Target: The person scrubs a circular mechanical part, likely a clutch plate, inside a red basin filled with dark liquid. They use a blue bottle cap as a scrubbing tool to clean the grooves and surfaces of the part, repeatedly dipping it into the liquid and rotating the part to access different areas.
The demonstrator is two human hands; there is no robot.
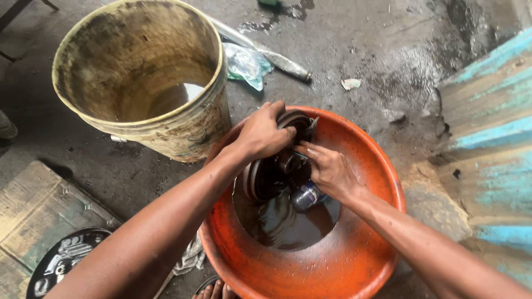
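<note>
The dark metal part (271, 171) stands on edge in the orange basin (366, 166), toward the basin's eleven o'clock side. It is round and grooved like a pulley or clutch drum, black with grime, with a smaller hub showing at its centre. Its lower rim dips into the brown, murky liquid (288, 227) pooled at the basin's middle. At the part's four o'clock a small bluish-grey cylindrical piece (306, 195) lies half sunk in the same liquid. The basin itself is wide, shallow-walled and wet, streaked dark inside.
</note>
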